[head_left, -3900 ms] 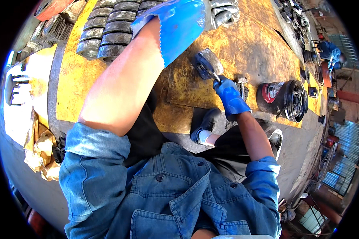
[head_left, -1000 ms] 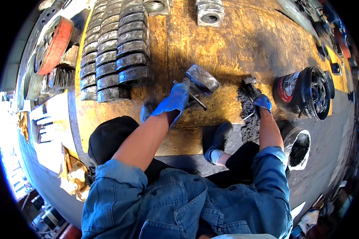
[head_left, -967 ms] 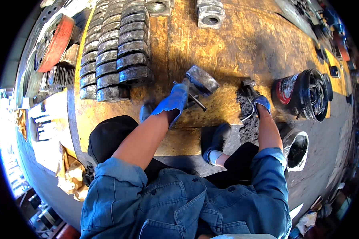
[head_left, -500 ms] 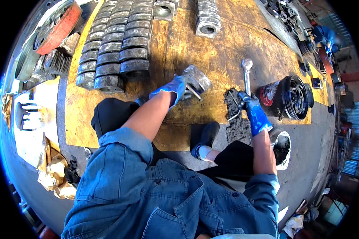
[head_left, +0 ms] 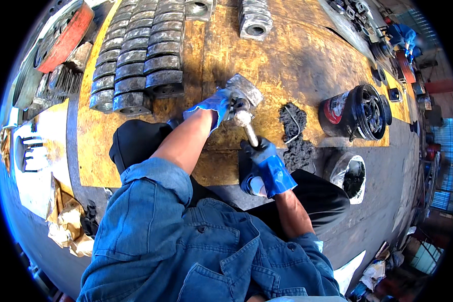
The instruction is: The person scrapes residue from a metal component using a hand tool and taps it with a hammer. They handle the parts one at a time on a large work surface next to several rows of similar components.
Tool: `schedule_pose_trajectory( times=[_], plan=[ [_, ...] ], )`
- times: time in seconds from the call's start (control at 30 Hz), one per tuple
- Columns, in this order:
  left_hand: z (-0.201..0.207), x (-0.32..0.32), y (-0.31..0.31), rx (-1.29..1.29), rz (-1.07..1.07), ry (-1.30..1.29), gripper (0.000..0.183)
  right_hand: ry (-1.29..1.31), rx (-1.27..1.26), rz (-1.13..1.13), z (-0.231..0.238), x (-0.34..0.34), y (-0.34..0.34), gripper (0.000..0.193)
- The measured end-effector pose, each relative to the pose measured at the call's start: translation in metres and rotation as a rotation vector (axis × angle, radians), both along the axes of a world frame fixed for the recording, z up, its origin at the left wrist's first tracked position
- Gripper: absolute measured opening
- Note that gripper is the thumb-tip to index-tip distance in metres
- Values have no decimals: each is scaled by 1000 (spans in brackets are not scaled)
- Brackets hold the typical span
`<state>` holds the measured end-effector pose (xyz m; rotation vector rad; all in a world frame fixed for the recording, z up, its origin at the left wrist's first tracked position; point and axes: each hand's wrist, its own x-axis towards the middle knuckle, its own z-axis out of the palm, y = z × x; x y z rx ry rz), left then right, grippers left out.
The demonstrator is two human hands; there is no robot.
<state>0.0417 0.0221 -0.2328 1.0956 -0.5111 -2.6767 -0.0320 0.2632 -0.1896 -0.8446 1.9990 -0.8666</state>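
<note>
My left hand [head_left: 219, 109], in a blue glove, is closed beside a grey curved metal block [head_left: 245, 89] on the yellow worktop. In the earlier frame a thin metal rod stuck out of this hand; the hammer head now covers that spot. My right hand [head_left: 268, 163], gloved in blue with dark fingers, grips the handle of a metal hammer [head_left: 250, 132]. The hammer's rounded head lies right at my left fingers, near the block; whether it touches the rod cannot be seen.
Rows of similar metal blocks [head_left: 136, 70] stand at the left, with another row [head_left: 255, 22] farther back. Right of my hands are a dark crumbly heap [head_left: 298, 151], a black bucket [head_left: 332, 116] of metal parts and a white-rimmed container [head_left: 337, 168]. Another person [head_left: 402, 38] bends at the far right.
My right hand has swung the hammer leftward, from beside the dark heap to my left hand. My left hand stays by the block. The view has shifted slightly.
</note>
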Motion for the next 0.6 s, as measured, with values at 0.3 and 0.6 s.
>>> schedule_pose_trajectory(
  times=[0.3,0.6],
  plan=[
    [-3,5,7,-118,-157,-32,40,-253,160,-102,5,22,1,24],
    [57,17,26,-265,-64,-238,39,63,25,55,-11,18,9,36]
  ],
)
